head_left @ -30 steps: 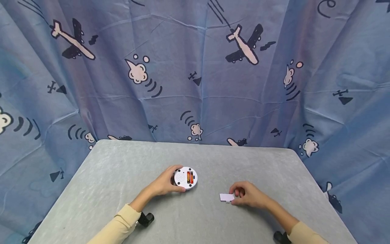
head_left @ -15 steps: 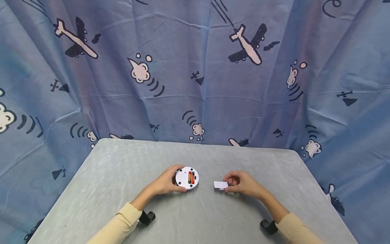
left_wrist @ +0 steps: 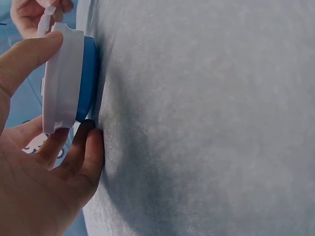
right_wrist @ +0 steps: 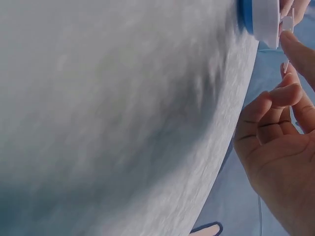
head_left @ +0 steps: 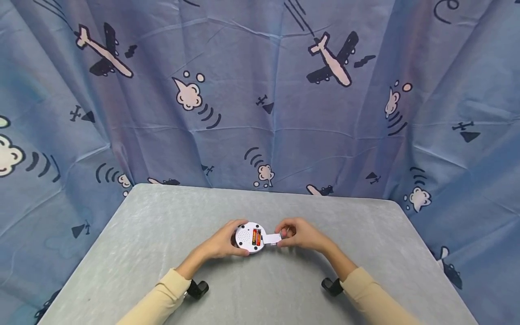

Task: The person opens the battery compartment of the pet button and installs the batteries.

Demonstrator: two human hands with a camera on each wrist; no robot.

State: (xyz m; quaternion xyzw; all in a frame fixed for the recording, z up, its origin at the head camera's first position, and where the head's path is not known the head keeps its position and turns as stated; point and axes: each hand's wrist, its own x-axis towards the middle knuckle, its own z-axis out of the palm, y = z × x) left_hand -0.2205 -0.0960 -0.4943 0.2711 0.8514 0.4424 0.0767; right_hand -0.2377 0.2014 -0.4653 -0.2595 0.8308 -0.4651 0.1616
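A round white device [head_left: 245, 243] with a speaker grille and dark feet lies on the table, its underside facing up. Two red-and-black batteries [head_left: 257, 237] sit in its uncovered compartment. The left wrist view shows a blue band [left_wrist: 87, 78] round the device's lower side. My left hand [head_left: 222, 240] grips the device from the left, thumb at the near edge and fingers round the far side. Between thumb and fingertips, my right hand [head_left: 302, 234] pinches a small white battery cover [head_left: 273, 239]. The cover's left end overlaps the device's right rim in the head view.
The grey table [head_left: 195, 203] carries the device near its middle. Behind it hangs a blue curtain [head_left: 227, 90] printed with planes. A black wrist mount [head_left: 198, 289] is strapped under each forearm.
My right hand has carried the battery cover leftward and away from me, up to the device's right rim. The left hand keeps its grip on the device.
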